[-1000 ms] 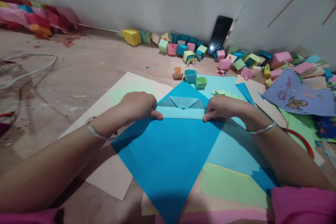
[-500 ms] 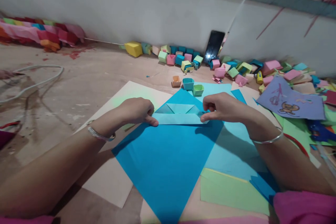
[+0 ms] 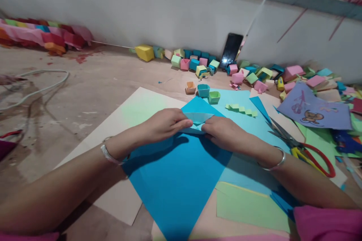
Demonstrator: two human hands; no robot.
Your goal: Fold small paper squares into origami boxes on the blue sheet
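Observation:
A folded light-blue paper (image 3: 200, 118) stands opened slightly, like a shallow boat, above a darker blue sheet (image 3: 172, 180). My left hand (image 3: 172, 122) is closed on its left side, the thumb pressed along the near wall. On the right side, my right hand (image 3: 222, 131) pinches the paper with curled fingers. Both hands hide the paper's ends. Just beyond it sit three small paper boxes: an orange one (image 3: 190, 87), a teal one (image 3: 203, 90) and a green one (image 3: 214, 97).
Scissors (image 3: 299, 147) with red and yellow handles lie by my right forearm, near a folded green paper strip (image 3: 241, 110). A phone (image 3: 231, 50) leans on the wall among several paper boxes. At the left, a white cable (image 3: 56, 71) loops near another person's hand (image 3: 11, 80).
Both hands have moved inward from the folded paper's ends towards its middle, and the paper has opened up. The scissors and green strip, hidden before by my right arm, now show.

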